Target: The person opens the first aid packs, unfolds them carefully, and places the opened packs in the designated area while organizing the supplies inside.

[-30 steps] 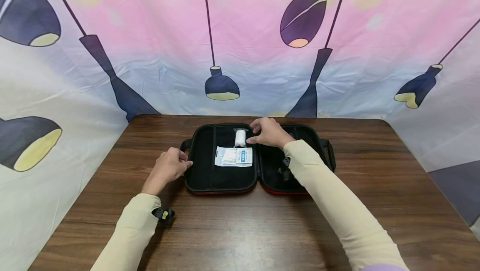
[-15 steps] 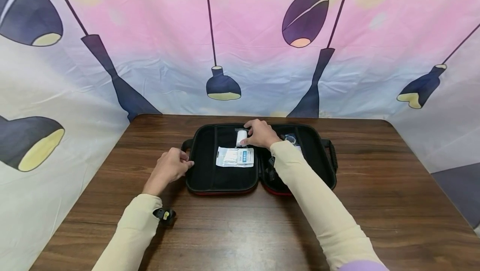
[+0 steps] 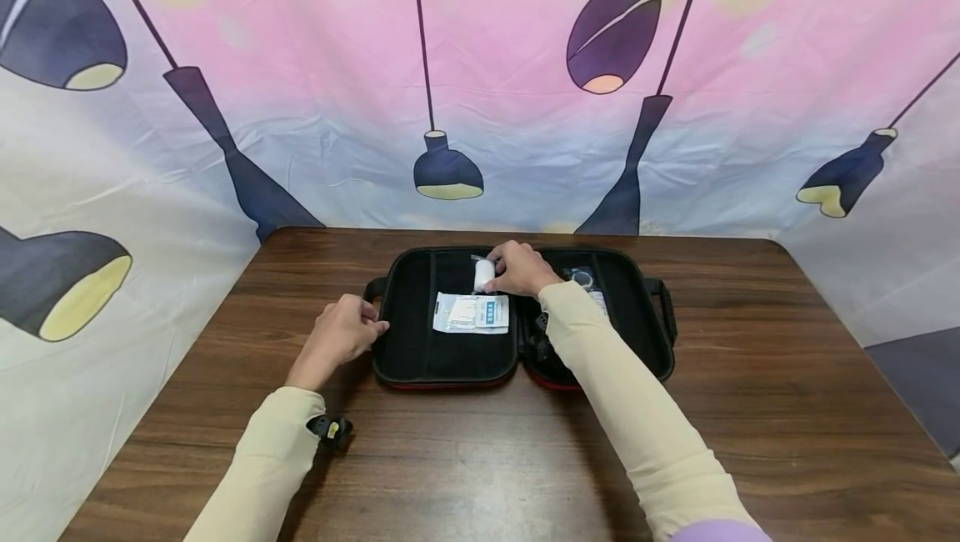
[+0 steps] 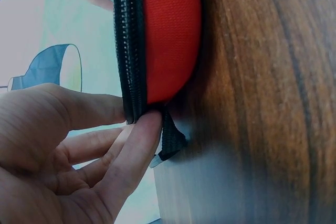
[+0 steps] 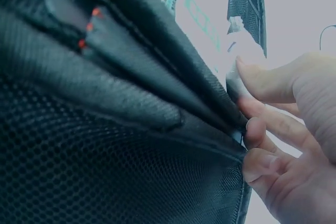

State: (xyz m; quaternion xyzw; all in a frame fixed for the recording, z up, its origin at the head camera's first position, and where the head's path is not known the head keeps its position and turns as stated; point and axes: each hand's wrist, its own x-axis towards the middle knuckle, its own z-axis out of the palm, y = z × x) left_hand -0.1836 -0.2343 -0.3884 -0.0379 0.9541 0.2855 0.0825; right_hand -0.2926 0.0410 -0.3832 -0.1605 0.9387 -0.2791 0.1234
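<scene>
To handle the roll [image 3: 483, 277] well, we should pinch it lightly around its sides, since it looks soft, and lift it clear of the packet [image 3: 471, 313] and the ridge between the case's 2 halves. A firm left hold should stop the case [image 3: 472, 360] from sliding on the table [image 3: 450, 459].

The white roll lies in the far part of the left half, beside the ridge and just beyond the packet; we cannot tell if those 2 touch. Our right hand [image 3: 520, 269] comes at it from the right, thumb and fingers pinching it, with other fingers against the case's edge. Our left hand [image 3: 341, 332] pinches the case's left rim, well apart from the roll.
</scene>
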